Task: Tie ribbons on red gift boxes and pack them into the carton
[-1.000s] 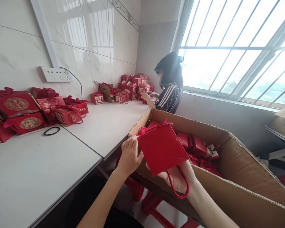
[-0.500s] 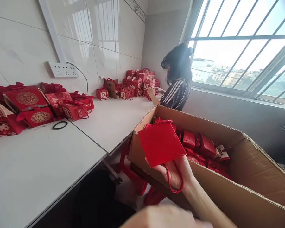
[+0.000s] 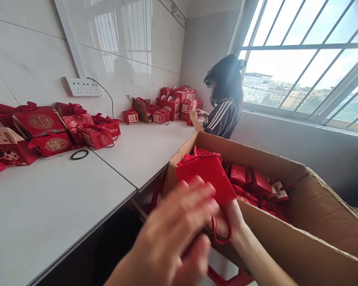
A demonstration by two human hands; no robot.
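Observation:
My right hand (image 3: 228, 220) holds a flat red paper gift bag (image 3: 210, 174) with a red cord handle over the near wall of a big cardboard box (image 3: 301, 222). Its fingers are closed under the bag and the cord loops round them. My left hand (image 3: 174, 234) is raised close to the camera in front of the bag, blurred, with fingers spread and nothing in it. Inside the box lie several more red bags and small boxes (image 3: 250, 182).
A white table (image 3: 62, 198) runs along the tiled wall at left, with a pile of red gift boxes (image 3: 47, 131) and a black ring (image 3: 79, 154) on it. Another person (image 3: 223, 107) works at more red boxes (image 3: 176, 105) at the far end. A barred window is at right.
My left hand let go of the bag's corner, dropped out of view, and has now come up in front of the bag. The right hand and bag shifted slightly.

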